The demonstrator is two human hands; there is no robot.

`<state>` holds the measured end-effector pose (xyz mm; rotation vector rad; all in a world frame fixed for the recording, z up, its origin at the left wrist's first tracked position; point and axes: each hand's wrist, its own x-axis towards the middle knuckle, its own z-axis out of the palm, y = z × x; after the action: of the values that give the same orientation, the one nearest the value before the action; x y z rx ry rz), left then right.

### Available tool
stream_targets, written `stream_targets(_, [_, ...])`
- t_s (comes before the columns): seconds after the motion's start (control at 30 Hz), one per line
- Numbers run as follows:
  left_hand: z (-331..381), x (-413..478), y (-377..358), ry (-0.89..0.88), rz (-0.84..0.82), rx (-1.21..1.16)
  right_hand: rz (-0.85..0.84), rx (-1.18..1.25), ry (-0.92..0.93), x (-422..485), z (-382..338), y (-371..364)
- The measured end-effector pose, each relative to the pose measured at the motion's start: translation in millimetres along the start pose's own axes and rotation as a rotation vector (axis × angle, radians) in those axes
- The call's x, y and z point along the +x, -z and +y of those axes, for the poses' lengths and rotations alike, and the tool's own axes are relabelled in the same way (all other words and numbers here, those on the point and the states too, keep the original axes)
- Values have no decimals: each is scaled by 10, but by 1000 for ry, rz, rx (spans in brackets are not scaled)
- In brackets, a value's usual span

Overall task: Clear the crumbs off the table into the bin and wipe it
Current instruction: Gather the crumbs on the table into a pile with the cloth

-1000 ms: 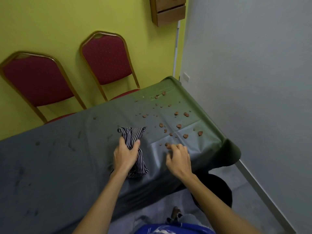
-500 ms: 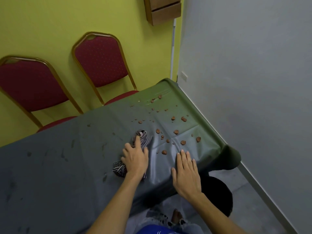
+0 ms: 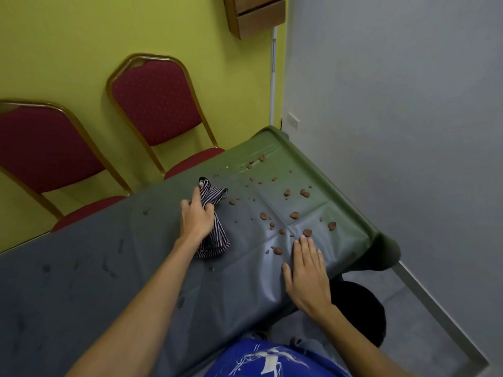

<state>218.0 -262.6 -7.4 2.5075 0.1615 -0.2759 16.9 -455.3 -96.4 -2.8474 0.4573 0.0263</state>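
- Now our left hand (image 3: 197,219) grips the bunched striped cloth (image 3: 215,239) on the grey-green table (image 3: 109,281).
- Our right hand (image 3: 307,270) lies flat, empty, by brown crumbs (image 3: 294,214) near the table's edge.
- Sweeping hard, we may miss the round black bin (image 3: 362,308) below the table.

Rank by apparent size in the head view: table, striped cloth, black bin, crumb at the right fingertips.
1. table
2. black bin, partly hidden by the table
3. striped cloth, partly under the left hand
4. crumb
Bin and cloth look close; that order is unsure.
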Motion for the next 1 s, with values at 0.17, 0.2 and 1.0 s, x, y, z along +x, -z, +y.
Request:
stream_targets(0.17, [27, 317, -97, -68, -8, 98, 16, 1, -11, 11, -16, -40])
stream_targets(0.2, [30, 322, -135, -62, -6, 141, 14, 0, -16, 16, -18, -48])
stream_targets(1.0, [148, 37, -376, -151, -232, -112, 4, 88, -67, -3, 10, -62])
